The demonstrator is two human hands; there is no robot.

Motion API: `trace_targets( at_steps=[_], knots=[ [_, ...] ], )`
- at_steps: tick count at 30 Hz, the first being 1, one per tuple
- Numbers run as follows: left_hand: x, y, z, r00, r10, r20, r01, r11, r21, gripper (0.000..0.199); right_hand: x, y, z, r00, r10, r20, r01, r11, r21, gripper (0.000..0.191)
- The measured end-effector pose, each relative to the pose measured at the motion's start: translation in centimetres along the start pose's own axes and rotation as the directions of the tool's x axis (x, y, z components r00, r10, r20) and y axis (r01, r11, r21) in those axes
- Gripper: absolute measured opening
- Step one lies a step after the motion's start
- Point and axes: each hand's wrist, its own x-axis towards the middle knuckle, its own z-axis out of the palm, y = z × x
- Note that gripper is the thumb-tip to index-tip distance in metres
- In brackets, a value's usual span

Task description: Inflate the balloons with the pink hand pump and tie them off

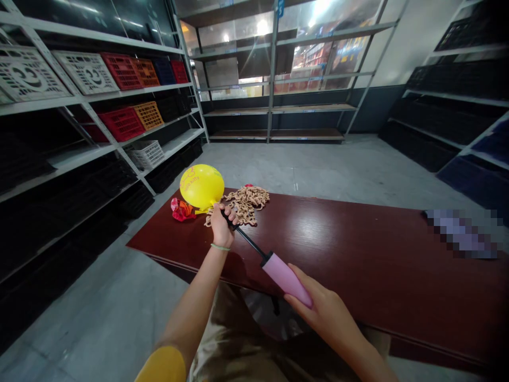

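A pink hand pump (287,280) with a black rod lies slantwise between my hands, over the table's near edge. My right hand (324,310) is wrapped round its pink barrel. At the rod's other end, my left hand (223,225) is closed round the black end piece. An inflated yellow balloon (202,185) with printing on it rises just beyond my left hand, its neck by my fingers. Left of that hand, red and orange deflated balloons (182,210) lie on the table. A heap of tan, knobbly chain-like pieces (247,201) is behind and right of it.
The dark red table (358,249) runs off to the right, with a pixelated flat item (461,233) near its right end. Shelves with white crates (85,73), red crates (121,70) and orange ones stand at left. More racks stand behind and at right.
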Motion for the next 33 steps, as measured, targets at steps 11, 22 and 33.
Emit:
trace_targets(
  at_steps=[11,22,33],
  knots=[
    [-5.0,-4.4,1.5,0.990,-0.141,0.005,0.141,0.990,0.015,0.032,3.4,-2.9,1.1,0.998,0.056,-0.033,-0.054,0.996,0.065,0.055],
    [-0.7,-0.5,0.1,0.999,-0.028,-0.026,0.028,0.999,-0.025,0.028,0.7,-0.3,0.2,0.999,-0.004,0.034,0.003,1.000,0.031,0.060],
    [-2.1,-1.8,0.6,1.000,-0.027,0.004,0.028,0.999,-0.031,0.028,2.4,-1.5,0.8,1.000,0.028,-0.014,-0.028,0.999,-0.018,0.056]
  ],
)
